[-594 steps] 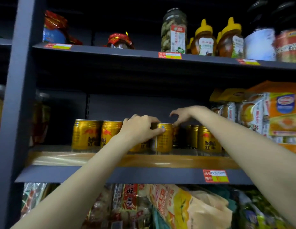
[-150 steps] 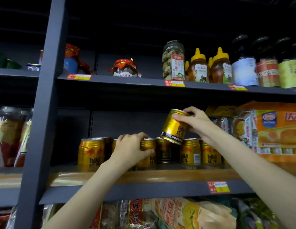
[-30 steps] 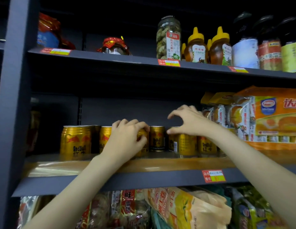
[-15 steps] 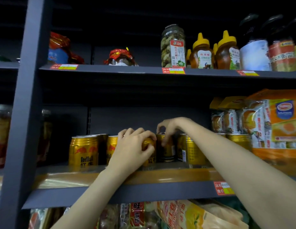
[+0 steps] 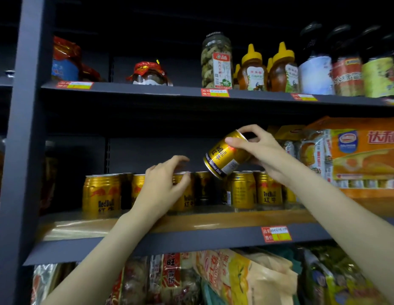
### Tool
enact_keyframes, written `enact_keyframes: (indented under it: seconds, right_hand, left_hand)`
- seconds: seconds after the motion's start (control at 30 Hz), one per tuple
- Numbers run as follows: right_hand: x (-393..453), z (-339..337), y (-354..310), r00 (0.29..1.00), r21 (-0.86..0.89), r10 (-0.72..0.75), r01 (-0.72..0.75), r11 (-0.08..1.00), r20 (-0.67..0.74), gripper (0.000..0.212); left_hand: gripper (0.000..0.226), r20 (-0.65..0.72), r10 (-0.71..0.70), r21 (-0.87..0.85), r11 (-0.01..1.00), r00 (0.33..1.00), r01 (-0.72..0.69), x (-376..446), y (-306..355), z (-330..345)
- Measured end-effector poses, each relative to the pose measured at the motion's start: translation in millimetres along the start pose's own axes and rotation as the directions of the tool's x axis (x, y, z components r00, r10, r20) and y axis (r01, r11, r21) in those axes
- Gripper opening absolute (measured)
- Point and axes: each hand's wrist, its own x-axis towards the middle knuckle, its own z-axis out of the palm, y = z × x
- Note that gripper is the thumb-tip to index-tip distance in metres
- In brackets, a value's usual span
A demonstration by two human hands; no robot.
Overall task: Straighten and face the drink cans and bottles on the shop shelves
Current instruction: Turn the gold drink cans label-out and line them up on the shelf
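The right hand [image 5: 261,150] holds one gold Red Bull can [image 5: 224,157] in the air above the row of cans [image 5: 246,189], thumb across the printed side and fingers curled round the top rim. The can is a short ribbed metal cylinder, glossy, tilted with its top toward the upper right; a dark band with white lettering runs round its lower edge, and red characters show on its side.

The left hand [image 5: 163,186] hovers in front of the row, left of the raised can, fingers spread and loosely curved, gripping nothing; whether the palm touches a can behind it cannot be determined.

The row stands upright on the middle shelf [image 5: 191,241], a dark metal board with a lighter wood-toned strip along its front. The leftmost can [image 5: 101,194] and another can [image 5: 269,190] below the raised one show "RedBull" with a red bull emblem. The can between them [image 5: 243,190] shows fine print instead.

A red-and-yellow price tag [image 5: 276,234] is fixed to the shelf edge, below and right of the raised can. An orange carton [image 5: 365,155] with a blue oval logo sits right of the row. On the shelf above stand amber honey bottles [image 5: 253,71] with yellow nozzle caps.
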Motion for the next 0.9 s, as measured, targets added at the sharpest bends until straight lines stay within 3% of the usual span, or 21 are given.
enact_keyframes:
  seconds: [0.07, 0.13, 0.23, 0.33, 0.47, 0.63, 0.73, 0.8, 0.9]
  right_hand:
    - [-17, -2, -12, 0.999, 0.059, 0.004, -0.007, 0.998, 0.044, 0.055]
    - [-32, 0, -19, 0.996, 0.114, -0.015, 0.005, 0.994, 0.084, 0.061]
    - [-49, 4, -27, 0.99, 0.176, -0.05, 0.026, 0.984, 0.132, 0.06]
    - [-60, 4, -26, 0.986, 0.191, -0.056, 0.025, 0.981, 0.159, 0.058]
    - [-69, 1, -19, 0.966, 0.109, 0.044, -0.075, 0.991, 0.256, 0.058]
    - [-74, 7, -8, 0.941, 0.388, 0.129, -0.25, 0.887, 0.312, 0.048]
    - [-76, 12, -2, 0.972, 0.44, 0.084, -0.175, 0.881, 0.218, 0.048]
    - [-77, 13, 0, 0.99, 0.415, -0.001, -0.057, 0.908, 0.139, 0.05]
    - [-77, 12, 0, 0.988, 0.292, -0.119, 0.086, 0.952, 0.099, 0.056]
  left_hand:
    - [0.033, -0.05, -0.009, -0.136, 0.991, 0.999, 0.003, -1, 14, -4]
    - [0.046, 0.021, -0.061, -0.34, 0.938, 0.998, 0.064, -5, 34, -6]
    - [0.055, 0.24, -0.121, -0.584, 0.774, 0.963, 0.243, -8, 52, -4]
    - [0.055, 0.292, -0.178, -0.711, 0.616, 0.94, 0.338, -11, 52, -5]
    - [0.064, 0.116, -0.137, -0.616, 0.767, 0.984, 0.179, -16, 42, -6]
    - [0.074, 0.03, 0.055, -0.522, 0.852, 0.998, -0.031, -19, 42, -13]
    - [0.078, 0.061, 0.027, -0.514, 0.858, 0.998, 0.008, -20, 45, -9]
    - [0.072, 0.171, -0.082, -0.618, 0.767, 0.982, 0.172, -21, 50, -7]
    - [0.058, 0.404, -0.22, -0.82, 0.343, 0.888, 0.459, -20, 55, -7]
